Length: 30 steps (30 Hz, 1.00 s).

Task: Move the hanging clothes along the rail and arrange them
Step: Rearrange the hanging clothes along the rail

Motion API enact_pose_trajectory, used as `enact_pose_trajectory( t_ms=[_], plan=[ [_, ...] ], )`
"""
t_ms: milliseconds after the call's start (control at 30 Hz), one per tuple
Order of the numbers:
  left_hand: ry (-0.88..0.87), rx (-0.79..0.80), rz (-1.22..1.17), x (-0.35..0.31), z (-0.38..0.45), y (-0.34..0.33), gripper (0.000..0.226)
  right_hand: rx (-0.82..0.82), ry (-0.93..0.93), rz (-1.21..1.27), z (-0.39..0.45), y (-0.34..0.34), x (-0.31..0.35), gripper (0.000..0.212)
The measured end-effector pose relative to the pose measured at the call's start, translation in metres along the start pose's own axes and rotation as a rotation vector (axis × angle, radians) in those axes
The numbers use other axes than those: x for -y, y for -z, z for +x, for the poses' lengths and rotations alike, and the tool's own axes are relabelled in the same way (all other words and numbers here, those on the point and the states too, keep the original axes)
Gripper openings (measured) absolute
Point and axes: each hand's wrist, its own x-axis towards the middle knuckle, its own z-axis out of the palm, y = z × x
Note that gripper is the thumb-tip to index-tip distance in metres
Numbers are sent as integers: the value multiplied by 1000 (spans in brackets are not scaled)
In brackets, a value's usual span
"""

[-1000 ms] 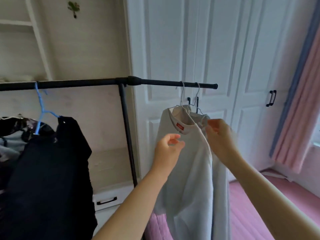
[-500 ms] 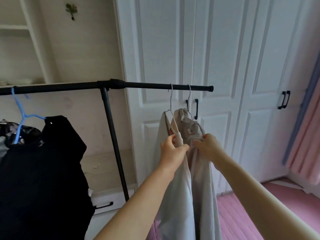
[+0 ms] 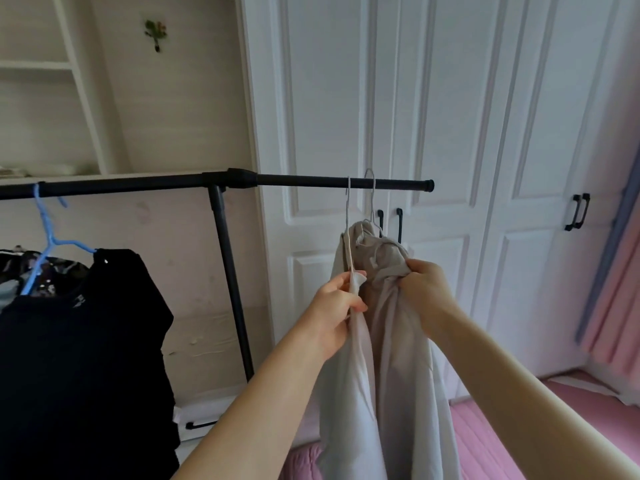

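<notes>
Soft, even daylight, coming from about 3 o'clock, where the pink curtain point(image 3: 620, 278) glows brightest. No hard shadows; only faint grey shade on the white panelled wardrobe doors point(image 3: 450, 116) behind the pale beige hanging garments point(image 3: 388, 341). Very dark at 8 o'clock: black hanging garment point(image 3: 86, 358) almost without detail. No glare. Slight softness everywhere, with compression blocks on the cream wall point(image 3: 180, 109). Wide-angle bending toward the edges: black metal clothes rail point(image 3: 311, 180) bowed, door lines leaning outward at 1 o'clock.

White panelled wardrobe doors point(image 3: 450, 133) with black handles point(image 3: 577, 212); pink curtain point(image 3: 620, 271); pink floor point(image 3: 502, 441).
</notes>
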Motion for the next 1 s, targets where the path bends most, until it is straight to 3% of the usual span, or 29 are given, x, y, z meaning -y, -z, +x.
enact_pose_trajectory(
  t_ms=[367,733,1000],
  plan=[
    [-20,211,-55,-27,-50,31,46,-74,50,9,-45,-18,37,43],
    [-57,298,-72,-90,-103,73,43,-140,90,-40,-108,-41,84,36],
    [-97,349,-5,-98,-153,102,48,-128,116,-61,-163,-68,110,33]
  ],
)
